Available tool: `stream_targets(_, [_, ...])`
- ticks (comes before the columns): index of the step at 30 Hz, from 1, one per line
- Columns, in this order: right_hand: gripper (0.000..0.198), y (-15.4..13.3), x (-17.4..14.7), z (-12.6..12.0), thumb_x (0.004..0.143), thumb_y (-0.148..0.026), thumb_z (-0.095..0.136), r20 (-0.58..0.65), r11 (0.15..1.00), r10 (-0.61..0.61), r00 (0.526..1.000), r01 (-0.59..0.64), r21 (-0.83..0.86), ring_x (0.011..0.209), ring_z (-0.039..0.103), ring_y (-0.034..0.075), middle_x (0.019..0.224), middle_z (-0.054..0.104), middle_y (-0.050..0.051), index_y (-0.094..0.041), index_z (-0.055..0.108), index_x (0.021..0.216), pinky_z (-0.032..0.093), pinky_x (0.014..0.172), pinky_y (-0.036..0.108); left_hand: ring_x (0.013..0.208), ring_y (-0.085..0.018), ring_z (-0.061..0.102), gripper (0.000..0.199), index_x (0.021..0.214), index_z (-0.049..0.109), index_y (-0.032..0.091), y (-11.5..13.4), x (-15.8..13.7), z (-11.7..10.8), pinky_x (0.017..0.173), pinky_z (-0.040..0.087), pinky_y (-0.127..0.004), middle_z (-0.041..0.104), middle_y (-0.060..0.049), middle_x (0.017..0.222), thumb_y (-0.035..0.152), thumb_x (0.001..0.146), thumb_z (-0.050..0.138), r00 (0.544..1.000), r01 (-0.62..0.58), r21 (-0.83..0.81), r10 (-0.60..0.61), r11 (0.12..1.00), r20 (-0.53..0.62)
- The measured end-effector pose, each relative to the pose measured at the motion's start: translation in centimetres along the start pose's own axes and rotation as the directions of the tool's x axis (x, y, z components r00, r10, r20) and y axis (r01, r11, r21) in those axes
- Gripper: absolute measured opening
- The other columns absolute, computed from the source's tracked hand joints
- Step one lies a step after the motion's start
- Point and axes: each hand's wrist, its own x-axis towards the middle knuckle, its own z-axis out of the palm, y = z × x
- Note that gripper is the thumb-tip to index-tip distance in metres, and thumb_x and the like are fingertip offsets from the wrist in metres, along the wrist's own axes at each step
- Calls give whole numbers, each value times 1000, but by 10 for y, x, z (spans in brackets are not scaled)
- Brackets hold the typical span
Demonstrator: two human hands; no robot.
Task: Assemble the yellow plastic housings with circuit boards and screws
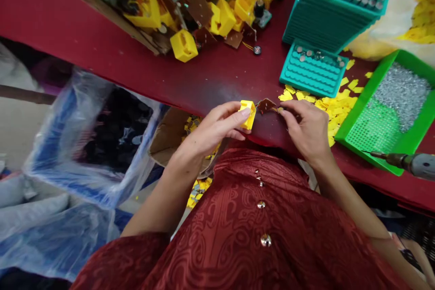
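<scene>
My left hand [222, 122] is closed around a small yellow plastic housing [250, 120], thumb on top, over the front edge of the red table. Thin wires run from the housing to a small brown circuit board [266, 105], which hangs between my hands. More wires lead from the board to a small round disc [280, 110]. My right hand [307, 124] pinches this disc between thumb and fingertips. Loose yellow tabs [335, 115] lie just beyond my right hand, in front of a teal ridged tray [314, 71] holding several round silvery pieces.
Yellow housings with wired boards [220, 16] are heaped at the back left. Stacked teal trays [319, 22] stand at the back right. A green basket [369, 142] holds small silvery screws; a power screwdriver [413, 163] juts over it. Below left are a plastic-lined blue crate [68, 181] and a carton [168, 138].
</scene>
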Motion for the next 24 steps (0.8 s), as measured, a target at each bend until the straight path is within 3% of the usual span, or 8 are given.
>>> stream_targets(3, [19,6,-5,0,100,-19,66,15,984,-61,998,62,-165,98,71,23,103,76,10,-18,84,104,57,88,38,77,-13,71,60,107,75,14,2,0,9,64,56,-20,77,-9,104,64,78,89,1000,2,137,0,991,-13])
stream_targets(6, [22,10,-3,-1,102,-20,62,58,981,-89,994,97,-170,97,68,23,103,74,10,-19,83,110,55,89,37,75,-14,70,62,103,76,13,2,2,15,63,56,-20,77,-9,99,68,78,87,999,16,158,-10,987,-35])
stream_targets(10, [25,13,1,-2,105,-25,59,151,973,-113,982,140,-184,92,65,23,97,72,10,-18,83,107,52,84,37,70,-14,70,63,98,76,12,2,5,16,60,55,-20,77,-9,89,69,75,89,997,44,87,-39,995,-59])
stream_targets(14, [26,15,1,0,105,-25,57,146,962,-153,977,181,-205,92,66,25,94,73,12,-16,81,99,52,83,38,70,-15,72,54,95,75,12,0,8,16,58,56,-20,77,-7,84,61,77,91,999,41,-89,-43,995,-16])
stream_targets(17, [20,13,0,-2,103,-24,64,2,983,-168,986,168,-78,91,70,22,94,76,10,-17,81,99,56,85,37,79,-16,78,38,101,75,13,-2,10,20,66,62,-21,79,-6,91,43,83,88,996,63,-270,-75,961,-36])
stream_targets(20, [10,5,-1,-11,97,-23,73,-124,977,-2,992,28,209,88,73,17,95,79,5,-20,83,97,60,84,32,87,-18,81,33,118,74,14,-4,12,29,74,65,-23,81,-7,102,32,91,80,993,105,-385,-114,917,-2])
stream_targets(24, [9,-9,-5,-23,92,-24,76,-1,865,188,982,-165,473,80,73,14,92,81,2,-22,84,97,63,80,30,88,-16,81,49,143,67,20,-9,16,38,69,64,-21,80,-6,112,26,95,77,991,125,-421,-91,898,98])
